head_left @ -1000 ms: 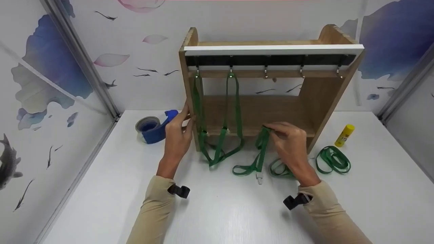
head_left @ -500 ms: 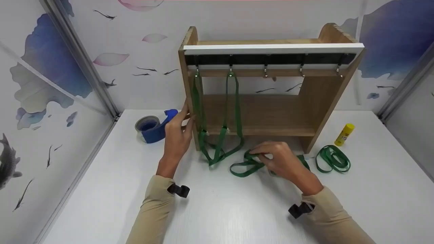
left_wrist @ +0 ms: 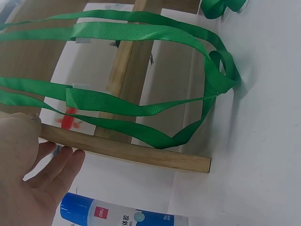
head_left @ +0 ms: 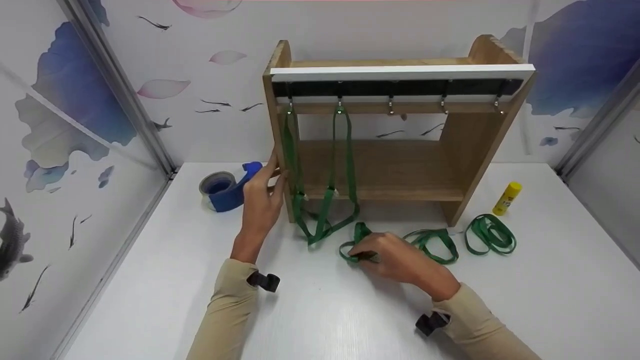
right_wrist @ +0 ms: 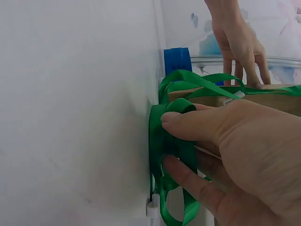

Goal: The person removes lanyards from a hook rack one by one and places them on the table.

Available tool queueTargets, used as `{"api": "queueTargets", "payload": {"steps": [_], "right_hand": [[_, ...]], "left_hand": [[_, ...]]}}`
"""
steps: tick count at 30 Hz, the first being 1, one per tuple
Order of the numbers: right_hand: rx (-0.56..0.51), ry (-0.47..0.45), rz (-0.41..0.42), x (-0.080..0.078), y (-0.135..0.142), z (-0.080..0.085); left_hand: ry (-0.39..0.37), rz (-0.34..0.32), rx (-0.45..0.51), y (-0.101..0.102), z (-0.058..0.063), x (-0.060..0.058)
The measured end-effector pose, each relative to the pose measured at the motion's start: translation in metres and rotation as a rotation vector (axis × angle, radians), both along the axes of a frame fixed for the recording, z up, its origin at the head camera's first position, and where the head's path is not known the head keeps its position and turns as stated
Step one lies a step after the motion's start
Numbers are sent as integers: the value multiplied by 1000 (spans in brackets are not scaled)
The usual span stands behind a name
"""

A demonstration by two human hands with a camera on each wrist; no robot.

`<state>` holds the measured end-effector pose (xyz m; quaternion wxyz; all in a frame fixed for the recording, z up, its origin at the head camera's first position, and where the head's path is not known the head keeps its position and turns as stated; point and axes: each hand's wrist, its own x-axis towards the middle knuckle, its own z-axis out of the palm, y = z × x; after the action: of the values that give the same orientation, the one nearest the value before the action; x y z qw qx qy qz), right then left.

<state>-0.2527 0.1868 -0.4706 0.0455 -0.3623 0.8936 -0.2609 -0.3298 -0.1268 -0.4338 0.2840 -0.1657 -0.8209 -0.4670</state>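
1. By the right hand (head_left: 395, 255), a green lanyard (right_wrist: 157, 129) was pinched between thumb and fingers, low at the surface (head_left: 320, 310) in front of the wooden rack (head_left: 385, 167). How many folds were caught could not be told for certain, since much of the bundle was covered.
2. One second earlier, this lanyard had been raised beside the lower shelf; now it had been brought down, with its white clip (right_wrist: 153, 208) close to the surface.
3. From this, a fresh hold was judged to be being taken; the lanyard was thus left off the hooks (head_left: 391, 106).
4. The left side panel of the rack was touched by the left hand (head_left: 262, 197), its fingers fairly straight, and no shift was seen there.
5. Two lanyards were hung at the left: a first lanyard (head_left: 291, 135) and a second lanyard (head_left: 350, 150), whose low loop was left near the held bundle, where a snag was judged possible.
6. To the right, a loose lanyard (head_left: 442, 233), uncovered by the hand's shift, and a coiled lanyard (head_left: 492, 235) were laid near a yellow glue stick (head_left: 506, 199).
7. Beyond the left hand, a blue tape dispenser (head_left: 227, 197) was placed.
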Motion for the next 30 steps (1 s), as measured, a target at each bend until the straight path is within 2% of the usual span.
{"api": "queueTargets", "payload": {"steps": [5, 8, 14, 18, 21, 25, 28, 30], "right_hand": [[20, 33, -16, 5, 0, 2], [9, 20, -11, 7, 0, 3], [-60, -46, 63, 10, -2, 4], [-108, -124, 117, 14, -2, 13], [-154, -167, 124, 15, 1, 22], [-238, -98, 78, 11, 14, 33], [-306, 48, -12, 7, 32, 42], [-357, 160, -102, 5, 46, 47]], "left_hand": [[-15, 6, -3, 0, 0, 0], [-23, 5, -1, -1, 0, -1], [-18, 13, -13, 0, 1, 0], [-12, 10, -16, 1, 1, 1], [-17, 3, -9, 2, 1, 1], [-20, -6, 0, 1, 1, 1], [-21, -8, 2, 1, 1, 1], [-23, -9, 4, 1, 1, 1]]}}
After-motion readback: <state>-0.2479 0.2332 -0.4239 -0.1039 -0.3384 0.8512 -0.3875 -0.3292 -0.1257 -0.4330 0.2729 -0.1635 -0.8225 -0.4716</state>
